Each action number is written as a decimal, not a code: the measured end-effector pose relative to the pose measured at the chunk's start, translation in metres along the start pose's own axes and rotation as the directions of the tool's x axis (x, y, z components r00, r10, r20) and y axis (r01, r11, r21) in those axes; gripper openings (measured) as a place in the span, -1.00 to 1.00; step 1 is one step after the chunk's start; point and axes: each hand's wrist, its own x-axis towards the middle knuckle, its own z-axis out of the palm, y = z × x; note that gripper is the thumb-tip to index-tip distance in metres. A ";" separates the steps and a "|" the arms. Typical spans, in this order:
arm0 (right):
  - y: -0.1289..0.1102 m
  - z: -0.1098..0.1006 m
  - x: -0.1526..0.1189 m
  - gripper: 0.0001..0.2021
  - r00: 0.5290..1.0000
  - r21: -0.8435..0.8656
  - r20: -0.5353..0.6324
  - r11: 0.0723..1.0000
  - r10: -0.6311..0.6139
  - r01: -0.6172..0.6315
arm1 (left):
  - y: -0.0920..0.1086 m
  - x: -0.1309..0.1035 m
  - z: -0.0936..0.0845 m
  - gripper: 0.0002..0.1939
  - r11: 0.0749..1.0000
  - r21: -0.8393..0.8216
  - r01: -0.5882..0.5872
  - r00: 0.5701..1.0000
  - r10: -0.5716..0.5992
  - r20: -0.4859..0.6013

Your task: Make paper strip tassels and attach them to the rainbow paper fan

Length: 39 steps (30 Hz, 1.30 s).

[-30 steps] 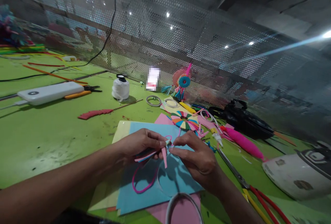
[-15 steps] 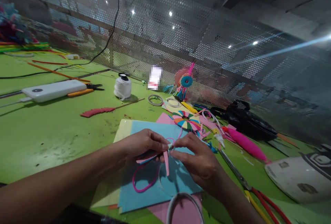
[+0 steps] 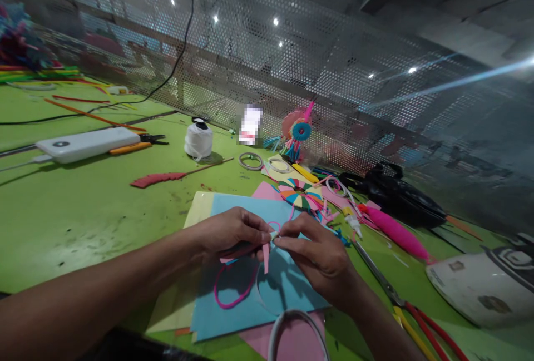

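My left hand [image 3: 237,233] is closed on a small bundle of paper strips. A pink strip [image 3: 266,258] hangs below its fingertips, and pink and blue ends show under the palm. My right hand [image 3: 321,252] meets it fingertip to fingertip, pinching at a small pale piece whose kind is too small to make out. Beneath both hands lies a light blue sheet [image 3: 225,316] over yellow and pink ones. A pink cord [image 3: 231,306] loops across the blue sheet. Just beyond the hands is a multicoloured, striped ring [image 3: 300,193].
Right of my right hand lie long scissors [image 3: 392,291], a glue bottle [image 3: 354,222] and a pink bundle of yarn [image 3: 398,233]. A white ring [image 3: 273,339] is at the front edge. Farther left are a thread spool [image 3: 198,141], a power bank [image 3: 89,144] and pliers [image 3: 129,148].
The hanging pink strip has swung slightly left and sits a little higher. The right fingers have shifted slightly at the pinch; both hands otherwise stay in place.
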 end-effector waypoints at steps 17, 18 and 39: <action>0.021 -0.018 -0.001 -0.85 0.882 0.199 0.046 0.861 0.469 -0.468 | 0.004 -0.001 0.006 -0.86 0.996 -0.035 -0.077 0.992 0.073 -0.103; 0.019 -0.018 -0.001 -0.86 0.885 0.156 0.076 0.872 0.458 -0.465 | 0.004 -0.002 0.006 -0.85 0.996 -0.022 -0.090 0.990 0.087 -0.115; -0.003 0.004 0.007 -0.88 0.990 0.068 -0.130 0.996 0.063 -0.055 | 0.002 -0.002 0.003 -0.81 0.997 -0.008 -0.076 0.989 0.077 0.129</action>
